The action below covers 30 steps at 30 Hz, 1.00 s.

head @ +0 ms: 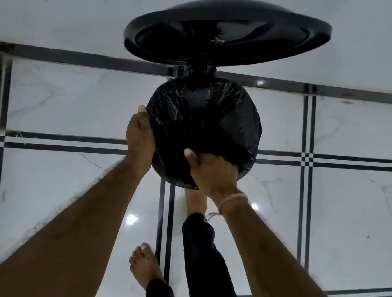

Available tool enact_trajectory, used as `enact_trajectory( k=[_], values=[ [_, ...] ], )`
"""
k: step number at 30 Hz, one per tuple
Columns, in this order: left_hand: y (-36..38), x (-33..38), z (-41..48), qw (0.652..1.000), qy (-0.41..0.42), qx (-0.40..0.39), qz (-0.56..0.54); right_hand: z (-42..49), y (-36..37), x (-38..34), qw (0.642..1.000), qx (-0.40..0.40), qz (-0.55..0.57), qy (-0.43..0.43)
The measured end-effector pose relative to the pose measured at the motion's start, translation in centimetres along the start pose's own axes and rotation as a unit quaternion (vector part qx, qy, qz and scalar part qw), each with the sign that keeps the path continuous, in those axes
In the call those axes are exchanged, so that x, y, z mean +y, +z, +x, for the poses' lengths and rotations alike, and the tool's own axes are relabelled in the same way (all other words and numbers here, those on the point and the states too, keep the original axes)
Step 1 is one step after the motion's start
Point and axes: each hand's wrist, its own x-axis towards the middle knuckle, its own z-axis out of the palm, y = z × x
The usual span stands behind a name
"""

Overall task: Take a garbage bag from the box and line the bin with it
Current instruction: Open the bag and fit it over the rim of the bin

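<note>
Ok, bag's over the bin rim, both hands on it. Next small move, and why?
Probably draw the bunched garbage bag under the right hand down over the bin's near rim: the bag looks seated around the far rim, the left hand holds the side, the lid stands open.

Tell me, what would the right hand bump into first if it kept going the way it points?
Most likely the garbage bag: the right hand grips it at the near edge and points across the opening, where the plastic sags. Beyond stands the open lid; depth is unclear.
</note>
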Motion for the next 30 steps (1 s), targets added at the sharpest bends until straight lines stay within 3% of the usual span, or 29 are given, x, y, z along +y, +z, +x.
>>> enact_trajectory(
  k=[3,5,9,11,13,15,16,17,20,21,22,23,25,30],
  values=[
    [0.0,0.2,-0.1,1.000,-0.004,-0.002,-0.008,-0.9,0.3,2.3,0.997,-0.001,-0.074,-0.036],
    [-0.3,0.4,-0.6,1.000,0.002,-0.001,-0.018,-0.6,0.7,3.1,0.996,0.006,-0.065,-0.067],
    [-1.6,-1.0,-3.9,0.999,0.014,0.052,-0.007,-1.9,1.5,4.2,0.973,0.184,0.105,-0.086],
    [-1.7,-1.8,-6.7,0.997,-0.041,0.064,-0.034,-3.5,2.2,4.6,0.949,0.265,0.161,-0.049],
    [-1.2,-2.1,-9.5,0.972,-0.186,0.014,-0.145,-4.6,3.3,4.5,0.916,0.309,0.255,0.030],
    [-0.5,-2.4,-11.6,0.915,-0.298,-0.015,-0.272,-5.2,3.7,3.8,0.846,0.310,0.417,0.119],
    [-0.2,-2.8,-12.4,0.893,-0.317,-0.016,-0.318,-5.4,3.3,3.2,0.785,0.284,0.524,0.167],
    [0.2,-3.0,-13.1,0.875,-0.327,-0.011,-0.356,-5.5,2.7,2.6,0.705,0.239,0.632,0.218],
    [1.0,-3.6,-14.0,0.831,-0.345,0.020,-0.435,-6.0,0.8,1.5,0.408,0.110,0.844,0.329],
    [1.2,-3.8,-14.0,0.818,-0.350,0.026,-0.457,-6.0,0.8,1.4,0.325,0.084,0.877,0.343],
    [1.5,-3.8,-13.9,0.807,-0.353,0.030,-0.473,-5.9,1.1,1.4,0.271,0.072,0.896,0.344],
    [1.6,-3.8,-13.8,0.801,-0.355,0.032,-0.481,-5.7,1.6,1.5,0.246,0.069,0.905,0.340],
    [1.9,-4.0,-13.4,0.794,-0.357,0.039,-0.491,-5.1,2.4,1.6,0.237,0.070,0.911,0.331],
    [2.1,-4.4,-13.2,0.777,-0.347,0.050,-0.523,-4.5,2.7,2.2,0.279,0.049,0.897,0.338]
  ],
)
